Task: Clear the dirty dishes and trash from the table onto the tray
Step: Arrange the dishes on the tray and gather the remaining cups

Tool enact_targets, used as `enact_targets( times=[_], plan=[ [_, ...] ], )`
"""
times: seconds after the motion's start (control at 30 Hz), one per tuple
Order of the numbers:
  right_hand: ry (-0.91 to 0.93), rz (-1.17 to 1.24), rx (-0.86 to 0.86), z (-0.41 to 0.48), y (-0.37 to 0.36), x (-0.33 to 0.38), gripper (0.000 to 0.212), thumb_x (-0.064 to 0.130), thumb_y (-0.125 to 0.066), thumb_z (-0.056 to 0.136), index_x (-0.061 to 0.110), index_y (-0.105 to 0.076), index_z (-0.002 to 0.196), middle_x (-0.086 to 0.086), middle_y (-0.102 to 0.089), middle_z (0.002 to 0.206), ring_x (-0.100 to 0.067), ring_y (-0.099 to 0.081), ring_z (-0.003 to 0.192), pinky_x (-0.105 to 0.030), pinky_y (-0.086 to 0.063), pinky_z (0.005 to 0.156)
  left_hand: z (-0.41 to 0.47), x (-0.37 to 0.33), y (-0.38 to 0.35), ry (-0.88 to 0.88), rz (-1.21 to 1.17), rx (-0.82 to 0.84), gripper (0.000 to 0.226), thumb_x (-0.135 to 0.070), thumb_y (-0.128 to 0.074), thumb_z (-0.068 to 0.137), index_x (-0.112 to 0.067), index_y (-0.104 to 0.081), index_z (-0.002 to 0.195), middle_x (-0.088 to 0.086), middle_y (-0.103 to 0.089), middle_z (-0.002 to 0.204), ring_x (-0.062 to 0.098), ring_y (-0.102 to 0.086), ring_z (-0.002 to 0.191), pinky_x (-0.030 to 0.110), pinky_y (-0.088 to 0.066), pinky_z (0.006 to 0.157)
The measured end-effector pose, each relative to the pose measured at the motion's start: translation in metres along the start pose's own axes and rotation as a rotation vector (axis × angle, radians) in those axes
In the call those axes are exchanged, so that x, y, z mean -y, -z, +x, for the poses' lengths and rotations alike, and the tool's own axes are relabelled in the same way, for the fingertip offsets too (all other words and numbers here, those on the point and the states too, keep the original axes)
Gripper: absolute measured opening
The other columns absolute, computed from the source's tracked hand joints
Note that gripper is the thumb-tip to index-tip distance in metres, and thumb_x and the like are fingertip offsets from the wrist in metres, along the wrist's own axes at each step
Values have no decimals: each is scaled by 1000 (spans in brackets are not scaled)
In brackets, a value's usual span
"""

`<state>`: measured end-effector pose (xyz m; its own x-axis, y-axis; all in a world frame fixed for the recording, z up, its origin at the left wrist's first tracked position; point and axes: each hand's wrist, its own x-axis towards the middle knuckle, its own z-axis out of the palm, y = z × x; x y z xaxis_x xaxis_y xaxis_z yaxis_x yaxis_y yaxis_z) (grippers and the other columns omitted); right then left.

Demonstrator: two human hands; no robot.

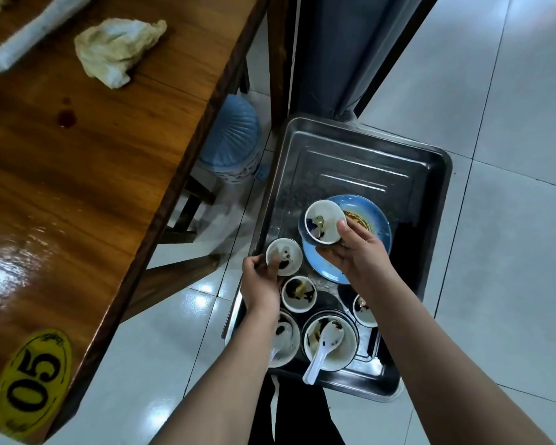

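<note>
The step was loading the tray (350,155). The left hand (260,279) gripped a small bowl (285,255) at the tray's left edge. The right hand (357,256) held a tipped bowl (322,221) over its middle. Next, both bowls needed setting down softly, then letting go.

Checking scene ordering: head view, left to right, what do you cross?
Yellow oval 05 sticker → crumpled cream cloth → pale blue ribbed plastic bin → small white stained bowl gripped by left hand → blue ceramic plate. White cup in right hand overlaps the plate; omitted.

Steel tray (350,162): soiled white bowls (298,293), white spoon (321,351), sauce-stained blue plate (379,226).
</note>
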<state>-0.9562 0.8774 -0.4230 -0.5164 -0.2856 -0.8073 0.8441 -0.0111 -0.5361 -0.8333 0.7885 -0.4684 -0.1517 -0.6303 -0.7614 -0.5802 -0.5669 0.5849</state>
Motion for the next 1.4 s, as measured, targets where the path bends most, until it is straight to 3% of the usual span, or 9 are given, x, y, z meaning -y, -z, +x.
enact_targets(
  times=[0.33,0.4,0.5,0.7,0.87,1.0,1.1,1.23,1.4],
  plan=[
    [4,-56,-48,18,0,-1,9,14,-59,93,15,-63,101,-10,-71,97,-23,-70,89,-29,-60,69,11,-2,-4,-106,212,-36,28,-40,-64,89,-15,-52,92,-17,-55,77,-4,-49,69,13,-36,57],
    [6,-57,-54,20,-1,-2,9,14,-60,93,14,-62,101,-13,-70,100,-25,-70,91,-29,-60,68,12,-2,-5,-135,253,-58,22,-34,-63,91,-15,-53,92,-12,-56,79,1,-50,69,7,-35,52],
    [6,-47,-60,23,-1,-4,10,13,-60,92,11,-59,102,-15,-68,104,-27,-69,94,-32,-60,71,10,-3,-5,-170,346,-93,15,-28,-62,93,-15,-56,96,-4,-59,86,12,-52,76,13,-32,50],
    [-11,-41,-57,28,-7,-2,10,11,-63,90,10,-61,100,-14,-70,101,-26,-70,93,-33,-60,70,11,-8,1,-182,505,-129,25,-30,-61,94,-7,-61,105,8,-69,96,20,-55,81,25,-36,67],
    [-57,-70,-33,30,-15,3,13,10,-63,89,10,-64,102,-13,-71,97,-26,-69,92,-32,-60,68,11,-27,13,-194,695,-56,33,-42,-53,95,-10,-56,97,2,-61,86,22,-53,77,29,-38,67],
    [-71,-121,-11,34,-24,8,20,11,-64,89,8,-63,109,-13,-70,99,-26,-68,94,-37,-59,77,15,-55,12,-225,574,21,30,-41,-51,97,-13,-59,102,-3,-57,88,16,-52,81,27,-37,68],
    [-87,-146,18,36,-32,10,13,11,-62,91,10,-63,104,-12,-69,101,-27,-67,97,-37,-58,78,24,-70,7,-237,435,120,28,-39,-50,97,-16,-62,109,-2,-63,99,14,-56,87,27,-43,75],
    [-81,-148,24,42,-42,10,14,12,-64,90,10,-63,104,-12,-70,101,-24,-67,96,-33,-59,75,42,-75,1,-133,104,209,9,-38,-57,94,-31,-63,92,3,-68,110,20,-64,101,45,-51,96],
    [-11,-253,-58,55,-47,7,11,9,-67,88,9,-64,98,-11,-68,103,-20,-67,92,-25,-57,70,60,-72,1,-151,96,269,8,-34,-60,93,-33,-67,89,4,-70,108,22,-65,106,45,-48,100]
  ],
)
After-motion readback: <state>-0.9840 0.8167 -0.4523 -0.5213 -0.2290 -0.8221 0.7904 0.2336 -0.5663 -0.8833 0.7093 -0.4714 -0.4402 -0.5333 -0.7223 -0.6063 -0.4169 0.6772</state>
